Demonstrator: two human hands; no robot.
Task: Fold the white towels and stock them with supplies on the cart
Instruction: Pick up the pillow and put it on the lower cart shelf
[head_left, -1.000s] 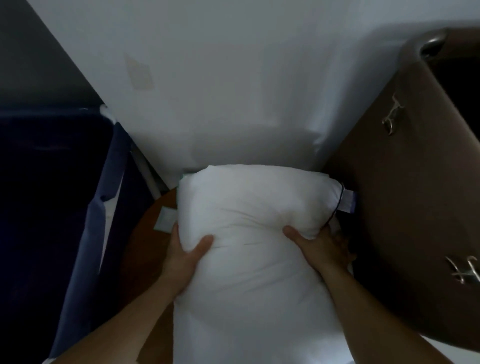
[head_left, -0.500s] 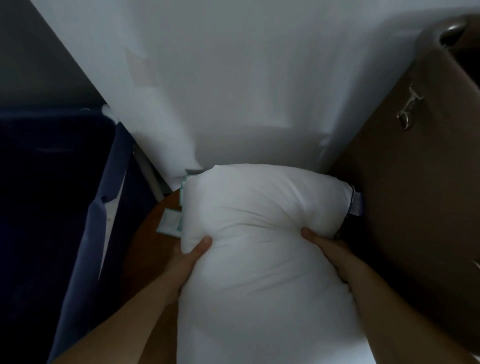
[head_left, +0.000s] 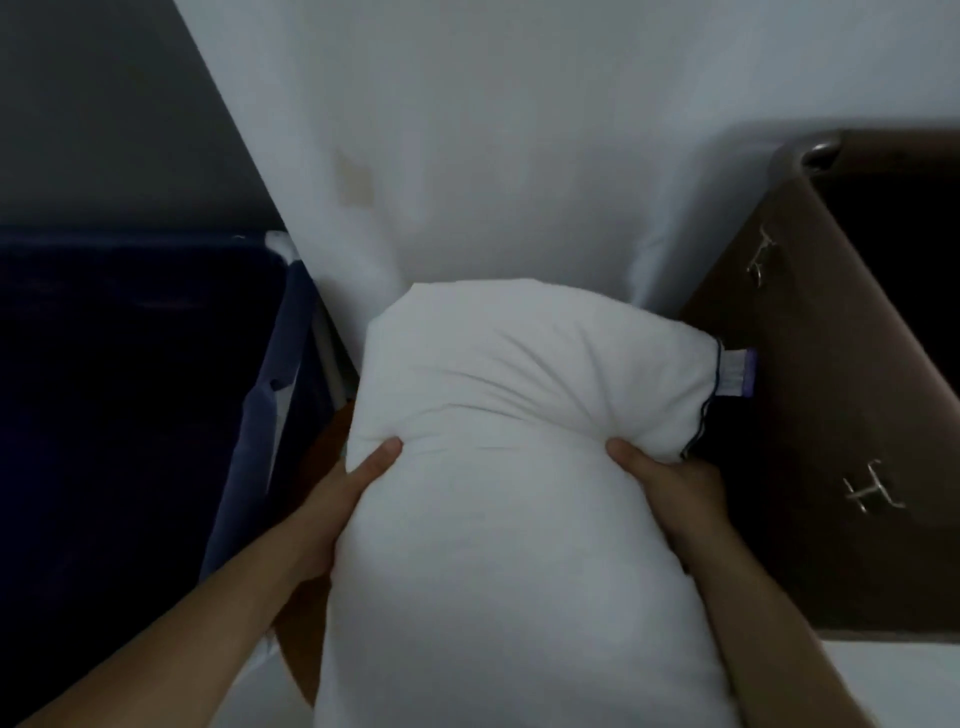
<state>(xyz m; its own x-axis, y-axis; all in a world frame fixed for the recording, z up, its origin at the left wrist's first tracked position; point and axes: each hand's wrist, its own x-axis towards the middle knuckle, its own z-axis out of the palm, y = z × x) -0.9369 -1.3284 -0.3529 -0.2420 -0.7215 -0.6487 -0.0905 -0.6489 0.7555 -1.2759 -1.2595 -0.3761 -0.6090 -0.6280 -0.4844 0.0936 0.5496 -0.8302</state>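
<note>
Brown wooden top under a white pillow

Only a narrow strip of the brown wooden surface (head_left: 301, 654) shows, running along the left side of the white pillow (head_left: 509, 545) and curving at its near edge. The pillow covers the rest. Whether it rests on the wood or hangs just above it cannot be told.
</note>
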